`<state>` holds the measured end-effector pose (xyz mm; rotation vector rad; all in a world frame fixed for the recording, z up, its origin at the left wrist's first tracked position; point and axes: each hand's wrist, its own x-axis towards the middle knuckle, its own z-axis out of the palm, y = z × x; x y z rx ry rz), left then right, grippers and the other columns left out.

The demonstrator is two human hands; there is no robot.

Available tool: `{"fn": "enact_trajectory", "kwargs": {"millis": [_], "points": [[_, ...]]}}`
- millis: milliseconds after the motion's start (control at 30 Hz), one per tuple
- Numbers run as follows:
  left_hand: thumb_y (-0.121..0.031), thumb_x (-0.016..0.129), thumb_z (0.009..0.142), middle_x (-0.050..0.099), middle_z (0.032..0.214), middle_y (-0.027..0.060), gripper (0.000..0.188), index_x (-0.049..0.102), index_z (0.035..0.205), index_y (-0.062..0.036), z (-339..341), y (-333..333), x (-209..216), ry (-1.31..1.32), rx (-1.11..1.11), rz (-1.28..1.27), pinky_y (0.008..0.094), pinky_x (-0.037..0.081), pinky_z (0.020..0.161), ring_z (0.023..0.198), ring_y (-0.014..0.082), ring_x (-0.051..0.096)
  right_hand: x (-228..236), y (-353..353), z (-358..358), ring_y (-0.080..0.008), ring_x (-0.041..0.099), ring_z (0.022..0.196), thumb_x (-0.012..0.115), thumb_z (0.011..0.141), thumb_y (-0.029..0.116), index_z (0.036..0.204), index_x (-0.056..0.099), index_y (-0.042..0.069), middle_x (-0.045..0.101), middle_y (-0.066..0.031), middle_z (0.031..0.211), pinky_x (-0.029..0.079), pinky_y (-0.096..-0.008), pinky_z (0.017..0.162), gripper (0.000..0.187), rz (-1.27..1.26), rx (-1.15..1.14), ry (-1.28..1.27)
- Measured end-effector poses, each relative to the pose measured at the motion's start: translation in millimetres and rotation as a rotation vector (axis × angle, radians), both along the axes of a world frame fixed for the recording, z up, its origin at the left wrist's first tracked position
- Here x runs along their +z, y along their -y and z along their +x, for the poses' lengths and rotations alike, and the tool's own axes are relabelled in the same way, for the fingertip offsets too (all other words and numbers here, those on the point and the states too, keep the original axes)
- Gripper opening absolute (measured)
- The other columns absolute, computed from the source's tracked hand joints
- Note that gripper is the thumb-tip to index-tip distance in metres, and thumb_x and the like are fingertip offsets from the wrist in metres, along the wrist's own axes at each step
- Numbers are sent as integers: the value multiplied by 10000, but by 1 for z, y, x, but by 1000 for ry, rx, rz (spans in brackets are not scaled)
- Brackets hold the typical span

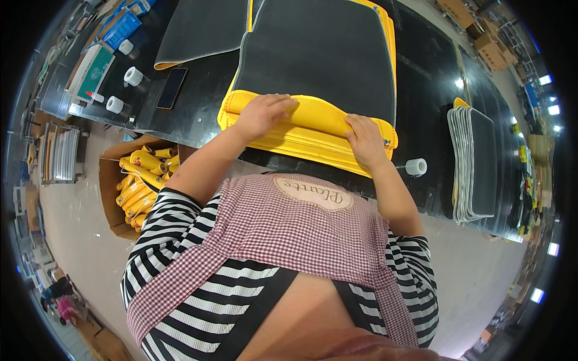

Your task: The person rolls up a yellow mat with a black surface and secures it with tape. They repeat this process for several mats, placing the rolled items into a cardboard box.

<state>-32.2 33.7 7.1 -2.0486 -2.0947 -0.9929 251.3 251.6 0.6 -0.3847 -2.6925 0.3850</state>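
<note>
A stack of yellow mats with dark grey backs [319,60] lies on the black table in front of me. The near edge of the top mat is turned over into a yellow roll [319,113]. My left hand [262,118] is closed over the left part of this roll, fingers pointing right. Around its right part curls my right hand [366,142], fingertips on top. Both thumbs are mostly hidden. Below the roll, the yellow edges of several more mats show.
Another dark-backed mat [208,30] lies at the far left. A phone [173,88] and white tape rolls [133,76] are left; another tape roll [416,167] is right. A mat stack [472,162] stands farther right. Rolled yellow mats fill a cardboard box [112,207] on the floor.
</note>
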Motion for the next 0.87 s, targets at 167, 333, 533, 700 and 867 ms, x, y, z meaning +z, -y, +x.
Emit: {"fn": "enact_trajectory", "kwargs": {"millis": [167,333,533,700,867], "points": [[-257,679,968,617,1366,56,468,621,1424,-173,32,6,-1,-198,162,-101,490,343,1134,1292,265,550,12,9,-12,-292,574,1243,657,970,176,1352,680,99,676,-104,1288,407,-466,1092,390,96,46,2],[-189,698,941,643,1208,45,441,659,1379,-162,45,20,-10,-193,191,-68,471,351,1107,1184,254,580,11,28,-2,-276,581,1148,682,948,177,1333,701,119,674,-67,1204,408,-447,1026,390,101,25,1],[-149,733,907,655,1144,38,390,715,1297,-161,64,37,-18,-158,225,-33,469,376,1063,1126,244,597,-5,61,11,-271,601,1063,732,880,138,1261,745,125,678,-46,1126,432,-436,948,381,88,-54,-150],[-130,752,874,654,1053,11,312,773,1178,-195,67,40,-18,-13,223,-2,452,394,1031,1067,232,607,-8,64,17,-276,614,984,748,844,106,1154,791,129,674,-58,1044,469,-420,866,314,-24,-57,-148],[-113,751,897,680,1047,35,259,805,1137,-195,67,43,-9,76,224,-182,444,417,996,1069,247,617,-4,56,18,-281,615,970,748,837,97,1152,794,130,672,-60,1025,478,-438,869,321,-129,-1,-16]]}}
